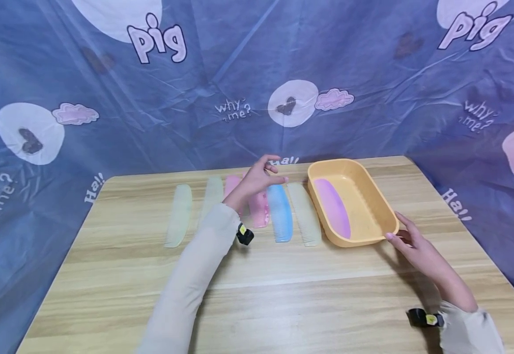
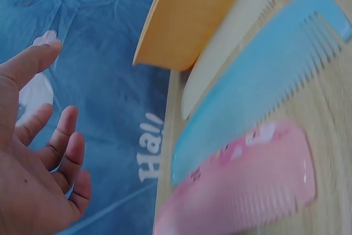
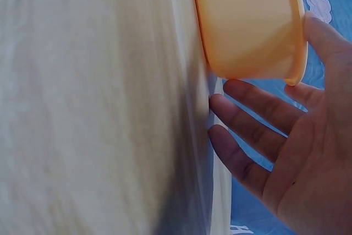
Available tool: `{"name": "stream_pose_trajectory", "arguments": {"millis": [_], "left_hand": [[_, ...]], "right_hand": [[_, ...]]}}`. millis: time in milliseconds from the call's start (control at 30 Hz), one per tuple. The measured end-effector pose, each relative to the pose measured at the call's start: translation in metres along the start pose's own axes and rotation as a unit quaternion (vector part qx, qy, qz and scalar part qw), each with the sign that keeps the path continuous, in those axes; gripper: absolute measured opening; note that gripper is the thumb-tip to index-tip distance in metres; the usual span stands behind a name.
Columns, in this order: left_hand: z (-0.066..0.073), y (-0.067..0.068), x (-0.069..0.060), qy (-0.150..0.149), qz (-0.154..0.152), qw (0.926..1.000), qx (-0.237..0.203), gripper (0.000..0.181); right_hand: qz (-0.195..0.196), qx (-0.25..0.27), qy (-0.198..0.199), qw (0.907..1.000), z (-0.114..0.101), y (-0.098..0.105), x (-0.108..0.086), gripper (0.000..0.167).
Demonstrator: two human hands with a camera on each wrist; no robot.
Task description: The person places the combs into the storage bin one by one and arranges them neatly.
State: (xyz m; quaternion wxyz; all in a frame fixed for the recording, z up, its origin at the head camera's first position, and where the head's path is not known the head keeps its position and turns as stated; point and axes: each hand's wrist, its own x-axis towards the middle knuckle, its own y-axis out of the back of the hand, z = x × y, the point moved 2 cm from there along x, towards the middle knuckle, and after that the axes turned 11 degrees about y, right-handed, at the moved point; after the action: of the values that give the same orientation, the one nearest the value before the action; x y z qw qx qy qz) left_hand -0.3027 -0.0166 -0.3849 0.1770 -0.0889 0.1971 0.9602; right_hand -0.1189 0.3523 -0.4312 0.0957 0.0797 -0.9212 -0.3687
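My left hand (image 1: 256, 181) hovers over the far part of the table with its fingers loosely bent and nothing in them. Below and beside it lie a blue comb (image 1: 281, 216), a pink comb (image 1: 260, 211) with a printed edge, and a pale green comb (image 1: 307, 216). My right hand (image 1: 422, 253) holds the near right corner of a yellow-orange plastic basket (image 3: 253, 26), thumb at the rim and other fingers along the outer wall. Inside the basket a purple comb (image 1: 334, 209) leans along the left side.
Farther left are a pale green comb (image 1: 179, 216), another pale comb (image 1: 213, 194) and a pink comb (image 1: 232, 184), the last two partly hidden by my left arm. A blue printed cloth (image 1: 239, 64) hangs behind and beside the wooden table (image 1: 283, 300).
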Motion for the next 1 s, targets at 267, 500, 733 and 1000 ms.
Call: {"name": "stream_pose_trajectory", "arguments": {"millis": [267,500,733,1000], "left_hand": [[-0.008,0.029,-0.005,-0.004,0.022,0.9998,-0.002,0.067],[-0.020,0.048,-0.013,-0.003,0.027,0.9996,0.001,0.068],[-0.039,0.065,-0.018,0.012,0.046,0.9989,0.006,0.066],[-0.053,0.092,-0.025,0.033,0.053,0.9980,0.006,0.068]], "right_hand": [[-0.001,0.000,0.000,1.0000,0.001,-0.001,0.001,0.070],[0.002,-0.001,0.004,1.0000,0.002,-0.001,0.002,0.068],[0.005,0.000,0.009,1.0000,-0.002,-0.002,0.001,0.067],[0.007,0.003,0.012,0.9999,-0.001,-0.001,0.002,0.067]]}}
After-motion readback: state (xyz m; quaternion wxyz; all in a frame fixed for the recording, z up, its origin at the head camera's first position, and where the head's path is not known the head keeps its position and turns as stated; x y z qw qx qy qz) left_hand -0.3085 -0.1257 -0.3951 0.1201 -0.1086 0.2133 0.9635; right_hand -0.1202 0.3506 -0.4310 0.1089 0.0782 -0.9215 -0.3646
